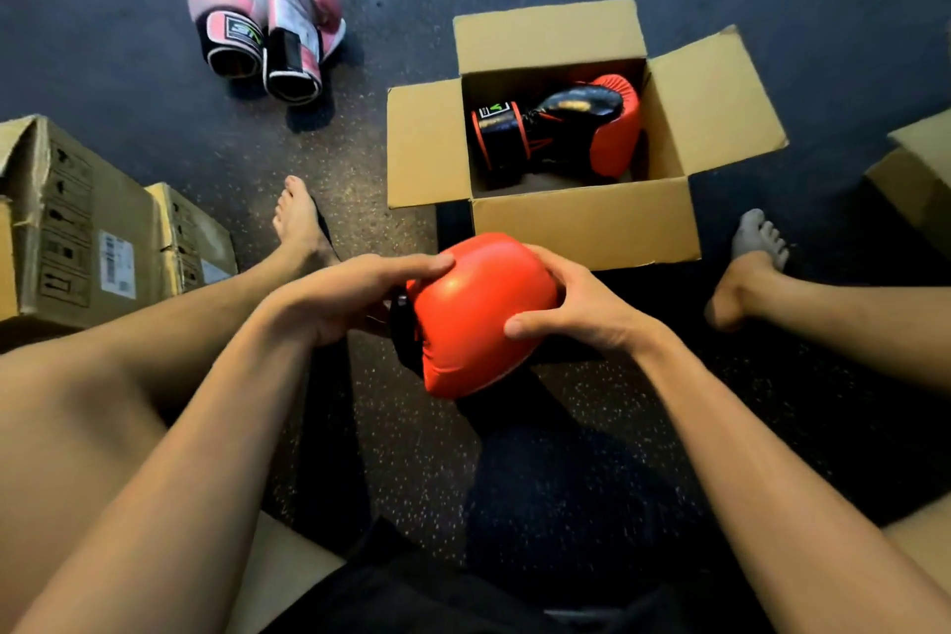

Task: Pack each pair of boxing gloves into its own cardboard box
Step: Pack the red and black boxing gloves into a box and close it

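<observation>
I hold a red boxing glove between both hands, just in front of an open cardboard box. My left hand grips its cuff end, fingers over the top. My right hand wraps round its padded end. Inside the box lies the matching red and black glove on its side. A pair of pink gloves stands side by side on the dark floor at the far left.
Two closed cardboard boxes stand at the left beside my leg. Another box shows at the right edge. My bare left foot and right foot rest on the speckled floor either side of the open box.
</observation>
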